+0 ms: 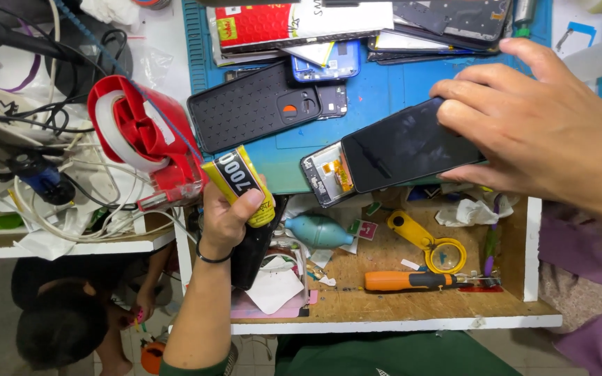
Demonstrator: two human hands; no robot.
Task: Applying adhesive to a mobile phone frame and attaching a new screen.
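Cluttered blue repair mat (384,90) spreads beneath both hands: the right hand (538,132) pinches a dark phone (402,150) by its far end (long axis running leftward), while the left hand (228,216), lower and well apart, is curled around a yellow glue tube (238,182).

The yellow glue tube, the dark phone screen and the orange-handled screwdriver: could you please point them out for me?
yellow glue tube (237,179), head view, on its black label.
dark phone screen (402,146), head view, middle of the glass.
orange-handled screwdriver (391,280), head view, on the handle.
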